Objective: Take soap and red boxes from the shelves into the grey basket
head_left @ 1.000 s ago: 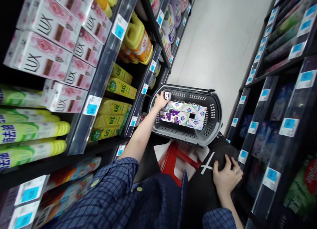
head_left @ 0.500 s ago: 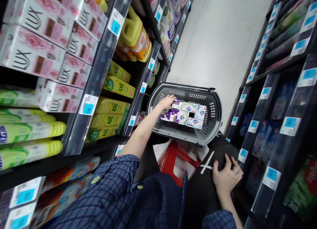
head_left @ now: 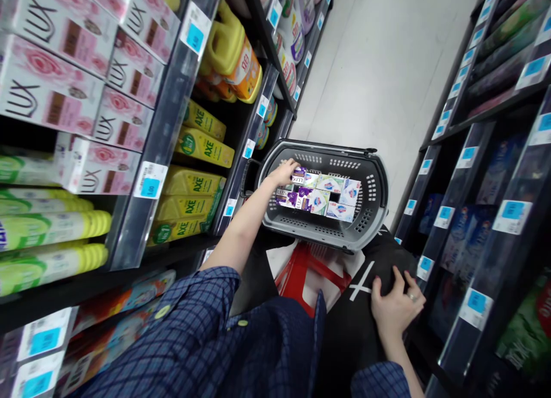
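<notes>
My left hand (head_left: 284,172) reaches into a dark grey shopping basket (head_left: 312,237), its fingers closed on a small purple and white LUX soap box (head_left: 298,179) at the near-left end. Other boxes lie flat beside it: a purple soap box (head_left: 287,197), a green and white box (head_left: 329,183) and several white and blue ones (head_left: 341,211). My fingertips partly hide the gripped box. On my right knee, in black trousers, rests my right hand (head_left: 396,306), holding nothing with its fingers spread.
At left, shelves hold pink LUX boxes (head_left: 51,88), yellow AXE bottles (head_left: 206,148) and green-white bottles (head_left: 47,231). Shelves of bagged goods (head_left: 469,231) line the right. Beneath me is a red stool (head_left: 301,272); pale aisle floor (head_left: 379,71) stretches ahead.
My left hand has shifted slightly left and up within the basket, and the LUX box has moved with it, exposing more of the green-white box beside it. My right hand stays on the knee.
</notes>
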